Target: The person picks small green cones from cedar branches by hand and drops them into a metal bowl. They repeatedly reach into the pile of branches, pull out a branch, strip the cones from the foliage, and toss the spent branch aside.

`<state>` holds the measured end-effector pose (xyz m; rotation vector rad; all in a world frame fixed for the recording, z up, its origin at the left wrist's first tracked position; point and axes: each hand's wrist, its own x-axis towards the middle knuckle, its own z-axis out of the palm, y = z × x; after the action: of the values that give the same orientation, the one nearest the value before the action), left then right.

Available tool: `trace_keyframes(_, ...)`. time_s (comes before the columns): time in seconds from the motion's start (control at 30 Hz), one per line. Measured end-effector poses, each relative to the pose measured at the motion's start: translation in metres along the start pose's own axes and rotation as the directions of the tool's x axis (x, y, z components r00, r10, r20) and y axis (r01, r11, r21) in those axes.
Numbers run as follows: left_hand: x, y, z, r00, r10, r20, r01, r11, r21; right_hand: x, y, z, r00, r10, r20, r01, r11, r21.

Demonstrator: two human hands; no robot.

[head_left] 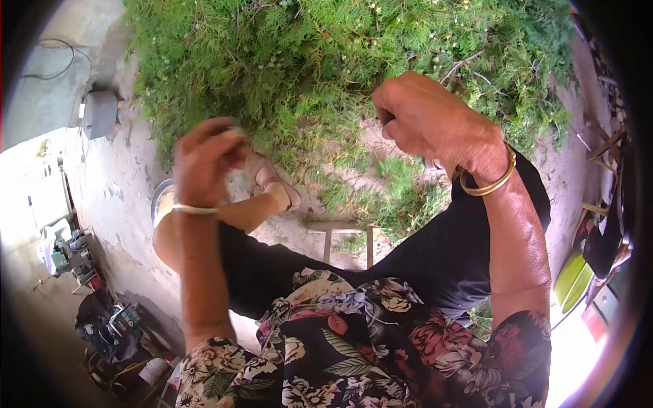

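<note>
My left hand (204, 163) is raised at the left and blurred by motion. Its fingers are bunched together at the tips, and I cannot make out anything in them. My right hand (425, 119) is raised at the right, closed in a fist, and a small dark thing (387, 120) shows at the finger side. Each wrist has a gold bangle (488, 185). Both hands hover in front of dense green foliage (306, 61). Below them are my dark trousers (435, 251) and flowered shirt (354, 340).
My sandalled foot (272, 180) rests on sandy ground. A metal bowl (162, 198) lies by my left knee. A small wooden frame (347, 234) stands between my legs. A grey box (101, 114) sits at the left wall, with clutter (109, 326) lower left and a green object (573, 279) at the right.
</note>
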<state>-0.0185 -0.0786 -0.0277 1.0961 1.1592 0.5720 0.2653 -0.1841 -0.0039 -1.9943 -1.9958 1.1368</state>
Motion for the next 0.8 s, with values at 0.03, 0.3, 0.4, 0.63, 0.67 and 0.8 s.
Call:
trace_keyframes(0.03,0.001,0.003,-0.036,0.997,0.039,-0.065,-0.036,0.999,0.039,0.000,-0.003,-0.001,0.995,0.020,0.096,-0.018,1.000,-0.015)
trace_keyframes(0.3,-0.083,-0.037,-0.301,0.765,0.034,-0.644,0.485,0.628,0.609,-0.011,0.005,0.034,0.953,-0.186,0.239,0.200,0.979,-0.036)
trace_keyframes(0.4,-0.106,-0.070,-0.324,0.726,0.219,-0.652,0.583,0.307,0.752,-0.012,0.003,0.023,0.988,-0.141,0.069,0.148,0.983,-0.105)
trace_keyframes(0.63,0.002,-0.014,-0.180,0.950,0.066,-0.306,0.202,0.620,0.758,-0.015,0.000,0.039,0.991,-0.113,-0.067,0.078,0.919,-0.387)
trace_keyframes(0.67,0.030,-0.020,-0.163,0.991,0.083,-0.107,0.059,0.447,0.893,-0.024,-0.001,0.050,0.951,-0.261,-0.168,0.181,0.906,-0.384)
trace_keyframes(0.8,0.101,-0.068,-0.020,0.878,0.021,0.479,-0.470,0.231,0.852,-0.033,-0.023,0.054,0.981,-0.185,0.059,0.194,0.943,-0.269)
